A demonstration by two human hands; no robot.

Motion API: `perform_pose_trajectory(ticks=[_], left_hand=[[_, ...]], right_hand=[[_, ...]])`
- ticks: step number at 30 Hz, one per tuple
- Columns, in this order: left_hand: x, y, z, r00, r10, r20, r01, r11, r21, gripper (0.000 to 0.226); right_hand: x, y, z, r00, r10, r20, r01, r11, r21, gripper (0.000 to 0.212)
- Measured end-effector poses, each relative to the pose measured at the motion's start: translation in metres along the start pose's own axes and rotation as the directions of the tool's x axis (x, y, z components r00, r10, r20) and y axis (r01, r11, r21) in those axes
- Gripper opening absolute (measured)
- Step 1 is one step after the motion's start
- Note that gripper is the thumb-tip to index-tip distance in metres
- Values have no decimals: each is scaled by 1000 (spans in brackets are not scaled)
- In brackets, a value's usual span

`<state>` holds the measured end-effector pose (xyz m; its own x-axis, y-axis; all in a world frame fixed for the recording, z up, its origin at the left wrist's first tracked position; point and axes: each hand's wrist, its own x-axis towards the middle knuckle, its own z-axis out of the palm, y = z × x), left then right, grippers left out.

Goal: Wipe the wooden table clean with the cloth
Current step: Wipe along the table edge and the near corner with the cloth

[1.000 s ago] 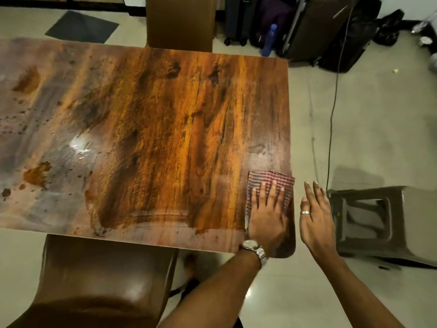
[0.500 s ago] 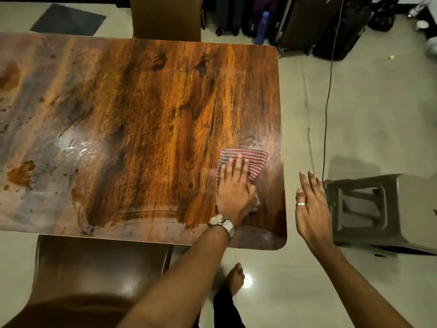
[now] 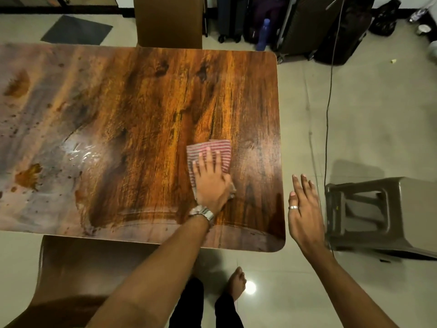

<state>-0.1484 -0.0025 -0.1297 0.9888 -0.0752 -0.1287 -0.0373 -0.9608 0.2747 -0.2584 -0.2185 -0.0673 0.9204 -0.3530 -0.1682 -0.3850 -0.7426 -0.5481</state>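
The wooden table (image 3: 142,102) fills the left and middle of the view. Its right half looks dark and glossy. Its left part is dull, with brown stains (image 3: 28,176) and small specks. A red-and-white striped cloth (image 3: 212,147) lies flat on the right half, near the front edge. My left hand (image 3: 210,181), with a watch on the wrist, presses down on the cloth with fingers spread and covers its near part. My right hand (image 3: 305,214) hovers open just off the table's right edge and holds nothing.
A wet shiny patch (image 3: 80,152) lies left of the cloth. One brown chair (image 3: 78,268) stands at the near edge and another (image 3: 169,22) at the far edge. A grey plastic stool (image 3: 378,214) lies on its side at the right. Suitcases (image 3: 307,24), a blue bottle (image 3: 263,35) and a hanging cable (image 3: 328,102) are behind.
My left hand has slid the cloth from the near right corner leftward and farther onto the table. My right hand stays open beside the right edge.
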Motion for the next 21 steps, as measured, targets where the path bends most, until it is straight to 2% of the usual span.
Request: perform_pose_trajectory(ticks=[4, 6, 10, 14, 17, 21], left_hand=[[-40, 99, 34, 976, 206, 77, -203, 978, -41, 70], [-66, 123, 45, 961, 249, 121, -245, 968, -47, 73], [-127, 127, 52, 927, 282, 247, -275, 959, -62, 117], [-160, 105, 49, 916, 324, 236, -316, 946, -71, 129], [-161, 75, 43, 915, 343, 215, -334, 939, -78, 116], [-155, 5, 25, 965, 238, 115, -226, 968, -108, 76]], right_hand=[[-2, 4, -7, 1000, 31, -4, -31, 999, -21, 58], [-4, 6, -10, 999, 32, 5, -32, 999, -39, 57], [-13, 7, -5, 998, 43, 36, -42, 998, -45, 61], [-23, -7, 13, 997, 43, 63, -42, 999, -25, 61], [-28, -17, 31, 997, 16, 77, -15, 1000, -15, 59], [-32, -31, 59, 987, -85, 139, 93, 994, -54, 56]])
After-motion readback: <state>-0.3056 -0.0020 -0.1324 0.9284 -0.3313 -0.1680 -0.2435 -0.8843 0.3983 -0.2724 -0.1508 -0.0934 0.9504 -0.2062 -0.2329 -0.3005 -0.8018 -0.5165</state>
